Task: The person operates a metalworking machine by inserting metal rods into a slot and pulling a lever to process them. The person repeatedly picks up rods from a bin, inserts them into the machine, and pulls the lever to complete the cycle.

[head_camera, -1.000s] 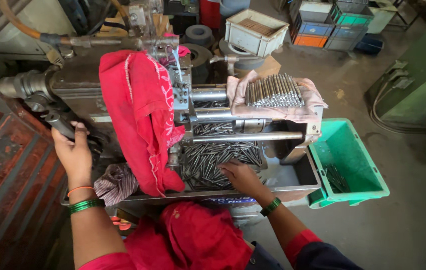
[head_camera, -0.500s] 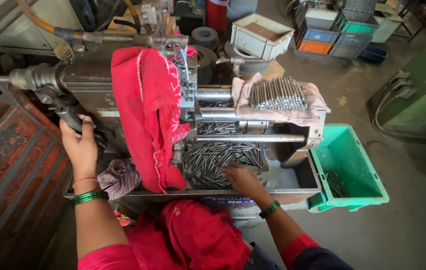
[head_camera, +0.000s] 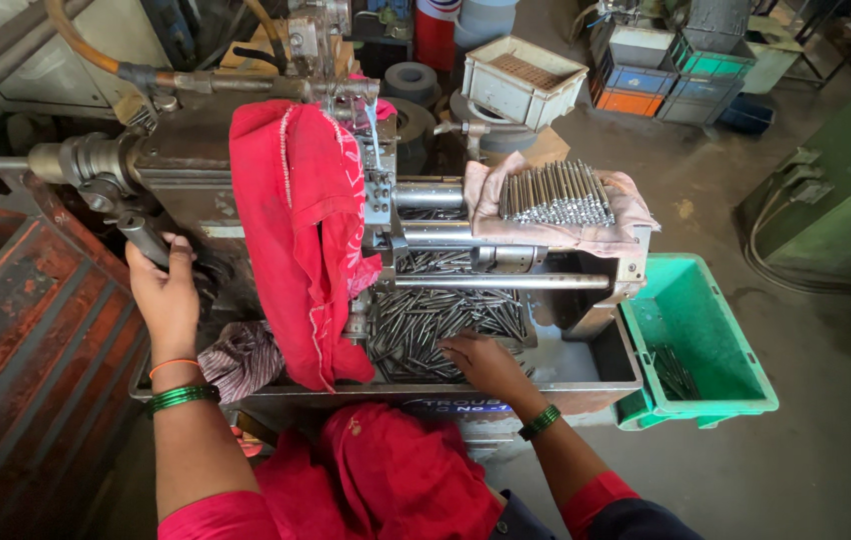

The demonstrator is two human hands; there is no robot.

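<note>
- Dark metal rods lie in a loose heap in the machine's tray, under a horizontal guide bar. This heap is the thing in hand.
- Right hand rests palm-down on the near edge of the heap, fingers spread and slightly curled into the rods; whether it has closed on one cannot be told.
- Left hand is wrapped round a dark lever handle on the machine's left side, thumb over the top.
- Judged by how things lie: a bright, tidy row of rods sits on a pinkish cloth on top of the machine, and only a few pieces lie in the green crate to the right. The tray heap is large, so much of the work looks undone.
- A red cloth hangs over the machine head, hiding the working point. A striped rag lies bunched at the tray's left end.
- An orange hose runs to the machine from above left.
- Rusty red sheet metal stands to the left.
- Floor is bare grey concrete, stained. Stacked crates of white, blue, orange and green stand beyond, with a pale crate nearer. A green cabinet stands at the right edge.
</note>
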